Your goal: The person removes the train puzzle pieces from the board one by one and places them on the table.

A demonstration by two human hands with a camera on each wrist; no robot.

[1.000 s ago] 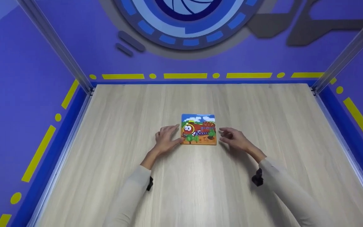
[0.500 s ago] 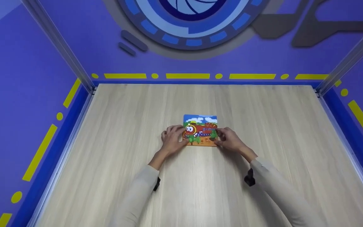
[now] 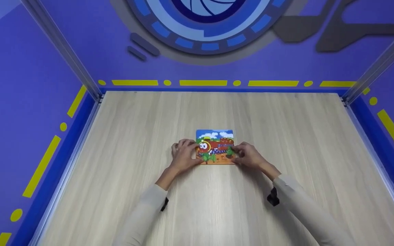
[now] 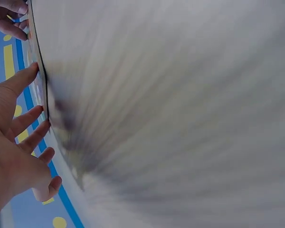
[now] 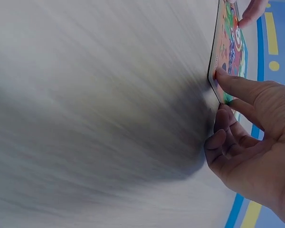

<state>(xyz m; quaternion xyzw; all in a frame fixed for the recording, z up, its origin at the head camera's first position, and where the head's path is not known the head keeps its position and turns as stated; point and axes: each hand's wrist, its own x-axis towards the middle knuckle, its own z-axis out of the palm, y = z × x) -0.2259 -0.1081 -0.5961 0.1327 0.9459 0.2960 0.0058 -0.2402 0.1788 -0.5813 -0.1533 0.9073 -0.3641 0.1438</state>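
Note:
A thin square picture board point(image 3: 214, 147), printed with a red cartoon train under a blue sky, lies near the middle of the table. My left hand point(image 3: 184, 155) grips its left side, thumb at the near left corner and fingertips along the edge. On the opposite side my right hand point(image 3: 250, 156) pinches the near right corner, with the thumb over the printed face. The right wrist view shows that thumb point(image 5: 237, 85) on the board point(image 5: 223, 52), other fingers curled beside the edge. In the left wrist view the board point(image 4: 39, 71) appears edge-on against the fingertips of the left hand point(image 4: 19, 142).
The wood-grain table point(image 3: 204, 208) stretches around the board on all sides. Blue-purple panels with yellow dashes stand along the back point(image 3: 204, 73) and both sides. Metal posts point(image 3: 63, 51) rise at the back corners.
Both hands were beside the board, the right one apart from it. The right hand has closed in on its edge, and the board has since shifted slightly toward the person with both hands.

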